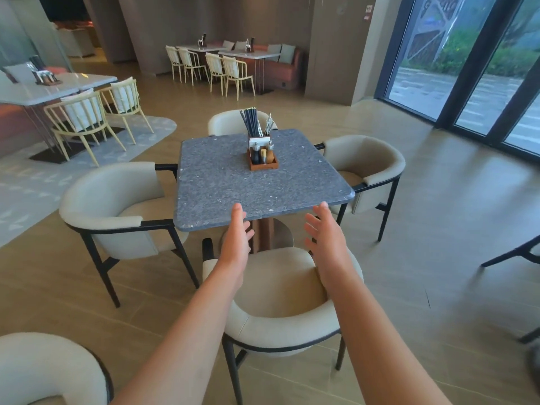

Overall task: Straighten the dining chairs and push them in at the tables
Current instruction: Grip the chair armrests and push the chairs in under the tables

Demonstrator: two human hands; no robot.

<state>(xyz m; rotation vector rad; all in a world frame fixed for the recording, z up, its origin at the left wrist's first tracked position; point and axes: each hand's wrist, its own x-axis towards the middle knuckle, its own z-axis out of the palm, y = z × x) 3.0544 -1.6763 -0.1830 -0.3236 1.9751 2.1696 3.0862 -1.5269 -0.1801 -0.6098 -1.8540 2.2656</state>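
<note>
A square grey speckled table [233, 182] stands in front of me with cream round-backed chairs on black legs on all sides. The near chair [280, 325] sits just below me, its seat partly under the table edge. My left hand [235, 244] and my right hand [327, 238] reach forward over that chair's seat, fingers spread, holding nothing, just short of the table's near edge. The left chair [111, 211] and right chair [371, 168] are tucked against the table sides. The far chair [225, 121] shows only its backrest.
A wooden condiment caddy [262, 159] with chopsticks stands on the table. Another cream chair back [49, 369] is at bottom left. Black chair legs [514, 252] poke in at right. Yellow slatted chairs [84, 118] at white tables stand left and behind. Glass doors [482, 68] line the right.
</note>
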